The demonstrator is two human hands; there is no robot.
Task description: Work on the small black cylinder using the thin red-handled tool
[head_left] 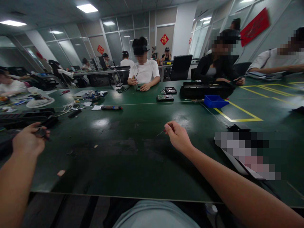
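My right hand (178, 137) is closed in a pinch above the middle of the green table (114, 177). Between its fingers is a thin screwdriver (160, 133), its shaft slanting down to the left and a bit of red showing at the fingertips. Over at the left edge, my left hand (28, 139) has its fingers curled around a small dark part (42, 133). Fingers and blur hide what kind of part it is. Small scraps, among them a pinkish chip (61, 173), lie on the tabletop between my hands.
A dark pen-shaped tool (112, 108) lies ahead. Hard drives (165, 98), a long black casing (206, 90) and a blue bin (215, 101) stand farther back. At right is a blurred-out flat item (237, 155). Clutter and a white fan grille (40, 102) fill the left. Co-workers sit opposite.
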